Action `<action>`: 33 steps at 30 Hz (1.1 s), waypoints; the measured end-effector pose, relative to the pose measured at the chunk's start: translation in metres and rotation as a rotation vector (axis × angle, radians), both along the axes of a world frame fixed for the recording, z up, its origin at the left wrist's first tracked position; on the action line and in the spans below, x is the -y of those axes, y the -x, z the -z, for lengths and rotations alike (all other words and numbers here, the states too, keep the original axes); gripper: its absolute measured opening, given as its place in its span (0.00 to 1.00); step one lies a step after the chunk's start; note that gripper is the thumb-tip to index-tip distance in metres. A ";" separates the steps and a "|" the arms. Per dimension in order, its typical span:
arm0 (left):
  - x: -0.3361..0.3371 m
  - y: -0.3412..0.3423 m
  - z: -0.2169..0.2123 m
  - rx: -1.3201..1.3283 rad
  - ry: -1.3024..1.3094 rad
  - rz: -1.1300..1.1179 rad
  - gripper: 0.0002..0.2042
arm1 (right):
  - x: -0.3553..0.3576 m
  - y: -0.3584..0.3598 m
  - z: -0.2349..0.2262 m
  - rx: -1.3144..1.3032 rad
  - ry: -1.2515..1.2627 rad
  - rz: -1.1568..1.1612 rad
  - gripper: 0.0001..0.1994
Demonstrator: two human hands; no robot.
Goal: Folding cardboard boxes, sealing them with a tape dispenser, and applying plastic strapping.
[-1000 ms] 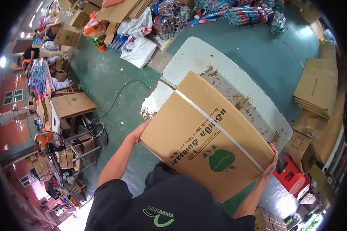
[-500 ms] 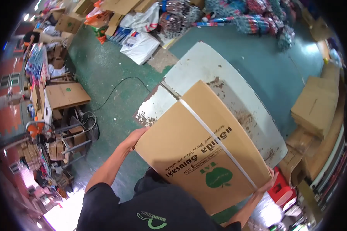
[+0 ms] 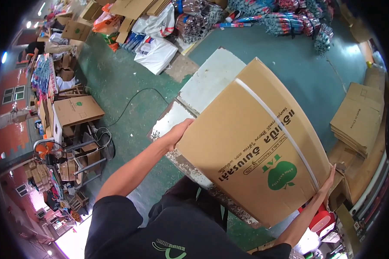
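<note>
I hold a large brown cardboard box in front of my chest, above a worn white metal table. A white strap runs across the box and a green apple mark sits near its lower right. My left hand grips the box's left edge. On the opposite side, my right hand presses against the lower right corner, fingers partly hidden behind the box.
The floor is green concrete with a black cable. Flattened cartons are stacked at the right. White bags and bundled goods lie at the back. A carton, a fan and a red stool stand nearby.
The box has stayed in both hands and shifted a little to the right and up in view as my head turned; the table shows more at the left.
</note>
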State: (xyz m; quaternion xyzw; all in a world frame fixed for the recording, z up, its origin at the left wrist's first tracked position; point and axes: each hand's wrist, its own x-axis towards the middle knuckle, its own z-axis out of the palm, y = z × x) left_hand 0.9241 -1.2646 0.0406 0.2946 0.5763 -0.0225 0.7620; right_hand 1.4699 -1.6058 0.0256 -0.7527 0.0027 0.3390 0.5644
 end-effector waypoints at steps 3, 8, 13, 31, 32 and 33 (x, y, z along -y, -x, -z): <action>-0.001 -0.005 0.004 -0.005 0.017 -0.013 0.27 | 0.004 -0.019 0.012 0.007 0.028 -0.017 0.26; -0.006 0.003 0.011 0.007 0.072 -0.010 0.26 | 0.000 -0.032 0.020 0.022 0.034 0.016 0.28; -0.001 0.017 0.050 -0.022 -0.102 0.011 0.26 | 0.001 -0.020 0.018 0.351 0.427 0.035 0.32; -0.132 0.050 0.120 0.091 -0.504 -0.552 0.18 | 0.167 0.247 -0.079 0.564 0.527 0.256 0.24; -0.133 0.051 0.105 0.468 -0.552 -0.841 0.15 | 0.148 0.254 -0.093 0.621 0.574 0.125 0.23; -0.138 0.054 0.088 0.516 -0.592 -0.896 0.13 | 0.123 0.255 -0.105 0.673 0.617 -0.008 0.21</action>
